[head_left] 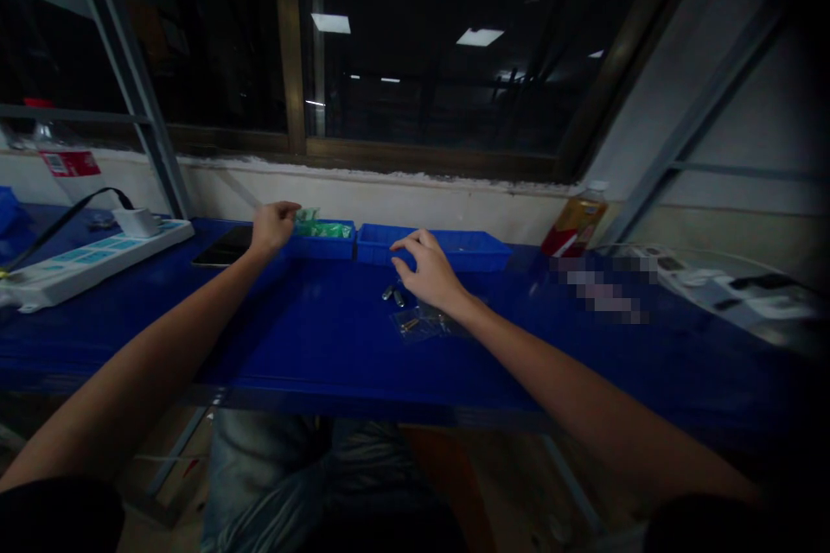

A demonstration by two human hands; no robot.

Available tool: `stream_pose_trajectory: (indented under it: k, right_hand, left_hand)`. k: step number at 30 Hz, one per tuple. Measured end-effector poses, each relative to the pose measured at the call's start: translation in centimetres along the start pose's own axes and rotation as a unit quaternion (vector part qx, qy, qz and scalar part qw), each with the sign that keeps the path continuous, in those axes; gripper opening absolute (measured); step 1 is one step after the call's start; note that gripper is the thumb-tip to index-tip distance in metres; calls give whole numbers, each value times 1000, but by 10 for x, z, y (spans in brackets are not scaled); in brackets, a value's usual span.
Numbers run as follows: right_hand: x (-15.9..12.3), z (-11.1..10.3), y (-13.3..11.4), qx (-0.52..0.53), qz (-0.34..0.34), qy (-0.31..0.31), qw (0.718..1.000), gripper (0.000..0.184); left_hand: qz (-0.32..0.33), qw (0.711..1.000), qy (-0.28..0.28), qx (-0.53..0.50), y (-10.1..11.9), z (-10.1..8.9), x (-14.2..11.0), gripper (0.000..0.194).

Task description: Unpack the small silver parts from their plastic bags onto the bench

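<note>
My left hand [272, 226] reaches to the left blue bin [322, 244], fingers pinched at its rim beside green bags [321, 228] lying in it; what the fingers hold, if anything, I cannot make out. My right hand [428, 270] hovers over the blue tabletop [311, 337] with fingers curled downward and apart, just above a few small metal parts [392, 293]. Small clear plastic bags [421, 324] lie under my right wrist. A second blue bin [473, 249] stands behind my right hand.
A white power strip [84, 263] and a dark phone [224, 249] lie at the left. A bottle with amber liquid [576, 230] stands at the back right, with another power strip [732, 289] beyond. A dark window runs behind the bench.
</note>
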State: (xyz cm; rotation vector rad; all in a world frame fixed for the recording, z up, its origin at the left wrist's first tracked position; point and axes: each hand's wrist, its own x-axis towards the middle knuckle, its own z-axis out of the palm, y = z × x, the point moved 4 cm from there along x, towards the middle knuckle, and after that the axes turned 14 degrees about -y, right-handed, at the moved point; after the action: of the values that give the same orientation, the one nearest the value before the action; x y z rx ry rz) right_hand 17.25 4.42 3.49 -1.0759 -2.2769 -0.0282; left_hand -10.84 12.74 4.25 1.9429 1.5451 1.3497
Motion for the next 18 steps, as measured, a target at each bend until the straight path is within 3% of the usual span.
stream_pose_trajectory:
  k: [2, 4, 8, 12, 18]
  right_hand:
    - [-1, 2, -1, -2, 2, -11, 1000, 16]
    - [-2, 2, -2, -2, 6, -17, 1000, 16]
    - [-3, -3, 0, 5, 10, -15, 1000, 14]
    - [-4, -5, 3, 4, 11, -13, 1000, 13]
    - [-3, -4, 8, -13, 24, -34, 999, 14]
  left_hand:
    - [12, 991, 19, 134, 2, -1, -3, 23]
    - [-4, 980, 26, 198, 3, -4, -7, 27]
    - [-50, 978, -3, 204, 2, -15, -16, 30]
    - [-50, 978, 4, 203, 2, -22, -20, 28]
    - [-14, 976, -30, 214, 11, -18, -22, 20]
